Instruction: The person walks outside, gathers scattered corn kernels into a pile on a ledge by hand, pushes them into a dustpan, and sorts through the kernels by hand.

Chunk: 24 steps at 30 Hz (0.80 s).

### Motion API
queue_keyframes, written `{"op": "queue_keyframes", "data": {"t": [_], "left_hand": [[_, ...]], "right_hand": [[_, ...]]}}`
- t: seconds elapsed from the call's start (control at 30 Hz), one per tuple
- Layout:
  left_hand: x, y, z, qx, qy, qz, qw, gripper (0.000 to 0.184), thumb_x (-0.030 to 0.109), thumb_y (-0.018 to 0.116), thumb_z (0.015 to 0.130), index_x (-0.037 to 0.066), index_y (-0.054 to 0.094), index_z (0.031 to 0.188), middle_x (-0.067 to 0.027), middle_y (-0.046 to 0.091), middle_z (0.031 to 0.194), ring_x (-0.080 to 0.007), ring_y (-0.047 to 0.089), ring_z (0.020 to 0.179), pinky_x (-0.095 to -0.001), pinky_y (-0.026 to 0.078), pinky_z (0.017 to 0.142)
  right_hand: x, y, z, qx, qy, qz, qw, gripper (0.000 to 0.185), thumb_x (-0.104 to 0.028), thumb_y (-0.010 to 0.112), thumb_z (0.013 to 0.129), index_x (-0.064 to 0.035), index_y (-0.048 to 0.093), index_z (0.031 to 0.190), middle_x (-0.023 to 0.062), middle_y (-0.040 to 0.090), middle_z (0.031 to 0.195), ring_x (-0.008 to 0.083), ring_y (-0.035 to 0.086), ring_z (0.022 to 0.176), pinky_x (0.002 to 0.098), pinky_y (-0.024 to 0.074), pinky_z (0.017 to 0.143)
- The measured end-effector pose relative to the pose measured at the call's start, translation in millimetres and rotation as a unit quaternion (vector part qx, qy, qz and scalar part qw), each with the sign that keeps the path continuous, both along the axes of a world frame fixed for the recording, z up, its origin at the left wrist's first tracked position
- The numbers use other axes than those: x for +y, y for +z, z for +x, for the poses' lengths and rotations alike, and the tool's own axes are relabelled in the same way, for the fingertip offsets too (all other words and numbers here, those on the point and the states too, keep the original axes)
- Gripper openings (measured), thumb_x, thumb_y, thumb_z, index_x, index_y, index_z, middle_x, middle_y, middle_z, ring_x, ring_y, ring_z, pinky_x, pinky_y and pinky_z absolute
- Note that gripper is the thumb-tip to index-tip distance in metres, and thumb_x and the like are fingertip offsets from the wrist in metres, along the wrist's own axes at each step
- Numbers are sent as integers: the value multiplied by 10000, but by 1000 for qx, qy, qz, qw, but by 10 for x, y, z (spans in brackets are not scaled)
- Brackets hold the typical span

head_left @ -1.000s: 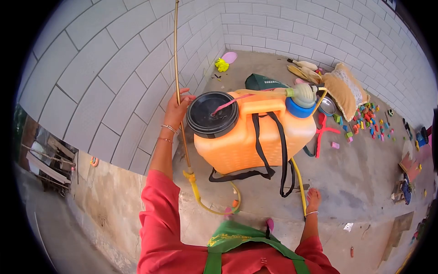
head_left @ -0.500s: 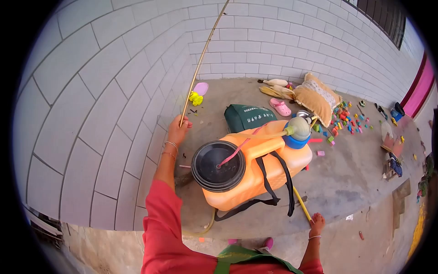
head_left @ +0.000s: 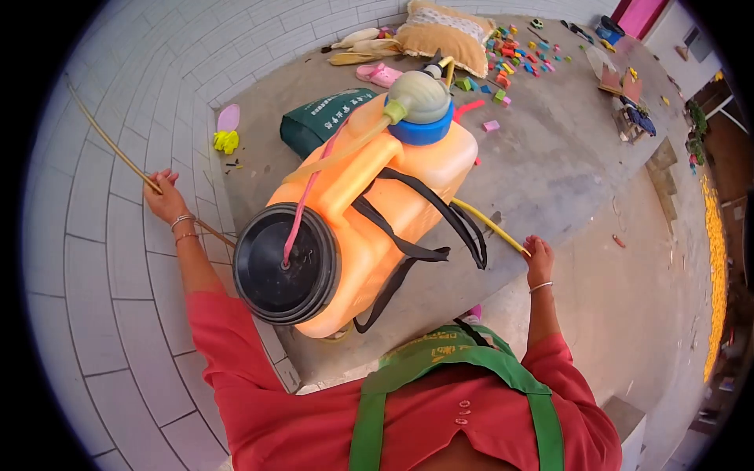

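Observation:
An orange backpack sprayer (head_left: 369, 228) lies tilted before me on the raised concrete floor. It has a black round lid (head_left: 284, 263), a blue collar (head_left: 422, 130) under a cloudy dome, and black straps (head_left: 428, 253). My left hand (head_left: 165, 196) is closed round a thin tan rod (head_left: 110, 141) that slants up and left along the wall; its lower end passes behind the lid. On the other side, my right hand (head_left: 538, 255) grips the end of a yellow tube (head_left: 491, 224), which runs back beneath the sprayer.
White block walls (head_left: 126, 314) stand close on the left. A green bag (head_left: 326, 118) lies behind the sprayer. Farther back are a pink clog (head_left: 379, 74), corn husks (head_left: 365, 53), a cushion (head_left: 444, 35) and several scattered toy blocks (head_left: 506, 59). The concrete platform ends at a stepped edge (head_left: 664, 184).
The view has turned, and the sprayer appears larger and farther left. The rod has swung from nearly upright to leaning left. Both hands keep their grip.

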State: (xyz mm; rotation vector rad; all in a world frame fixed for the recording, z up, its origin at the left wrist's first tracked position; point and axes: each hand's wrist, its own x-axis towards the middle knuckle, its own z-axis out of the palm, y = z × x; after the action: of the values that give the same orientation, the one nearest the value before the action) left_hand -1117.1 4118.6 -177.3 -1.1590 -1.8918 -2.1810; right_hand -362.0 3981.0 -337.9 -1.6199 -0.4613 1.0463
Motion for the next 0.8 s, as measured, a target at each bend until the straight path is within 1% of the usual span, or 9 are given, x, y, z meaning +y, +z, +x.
{"op": "queue_keyframes", "data": {"t": [0.13, 0.23, 0.3, 0.37, 0.43, 0.47, 0.5, 0.73, 0.8], "left_hand": [[282, -207, -385, 1, 0, -13, 1000, 178, 94, 470, 900, -50, 476, 1005, -154, 623, 897, -189, 626, 709, -269, 542, 677], [439, -413, -496, -9, -15, -44, 999, 166, 97, 477, 898, -39, 488, 994, -146, 628, 858, -169, 619, 660, -267, 536, 642], [506, -628, -573, -25, -4, -93, 995, 159, 98, 475, 900, -34, 493, 985, -142, 628, 845, -166, 616, 640, -267, 532, 623], [502, -770, -608, -19, 11, -128, 992, 155, 101, 480, 898, -32, 497, 976, -134, 626, 827, -163, 615, 635, -264, 530, 610], [463, -927, -592, -80, 1, -127, 989, 113, 59, 492, 877, -30, 506, 947, -133, 619, 795, -160, 613, 617, -263, 528, 593], [455, -1118, -695, -92, 1, -136, 986, 100, 45, 490, 872, -29, 508, 938, -134, 617, 789, -160, 611, 608, -262, 529, 590], [430, -1302, -776, -107, -3, -146, 983, 89, 31, 488, 867, -28, 510, 930, -136, 616, 783, -159, 609, 599, -262, 530, 588], [332, -1646, -746, -97, 53, -193, 975, 74, 29, 505, 842, -12, 528, 900, -117, 616, 760, -158, 608, 579, -276, 505, 572], [327, -1739, -771, -60, 66, -216, 972, 111, 66, 538, 831, -6, 535, 915, -113, 622, 778, -181, 619, 644, -302, 498, 613]], "right_hand": [[-39, -23, -15, -17, -53, 7, 998, 246, -244, 475, 925, -57, 572, 1052, 52, 627, 978, 157, 601, 876, 297, 491, 741], [-121, -165, -85, -36, -52, -47, 997, 232, -236, 473, 923, -60, 577, 1032, 47, 625, 959, 154, 601, 860, 299, 492, 727], [-118, -295, -222, -42, -50, -66, 996, 217, -220, 473, 910, -63, 589, 1006, 35, 620, 913, 141, 599, 825, 283, 493, 683], [-111, -402, -316, -29, -48, -71, 996, 210, -221, 474, 908, -68, 594, 987, 36, 621, 919, 141, 597, 823, 287, 495, 676], [-102, -450, -378, -30, -37, -83, 995, 208, -226, 471, 911, -76, 595, 983, 27, 622, 921, 136, 592, 821, 285, 490, 672], [-118, -543, -310, -27, -19, -79, 996, 202, -248, 476, 918, -94, 585, 991, 27, 623, 944, 148, 589, 850, 312, 483, 702], [-114, -532, -309, -30, -16, -80, 996, 207, -251, 476, 918, -93, 581, 1001, 28, 623, 953, 152, 590, 857, 310, 478, 703], [-48, -480, -205, -40, -11, -70, 997, 225, -247, 471, 919, -81, 572, 1032, 41, 621, 973, 158, 585, 871, 315, 481, 718], [28, -491, -245, -42, -12, -68, 997, 230, -245, 476, 912, -76, 579, 1029, 37, 623, 946, 150, 589, 845, 307, 485, 701]]}}
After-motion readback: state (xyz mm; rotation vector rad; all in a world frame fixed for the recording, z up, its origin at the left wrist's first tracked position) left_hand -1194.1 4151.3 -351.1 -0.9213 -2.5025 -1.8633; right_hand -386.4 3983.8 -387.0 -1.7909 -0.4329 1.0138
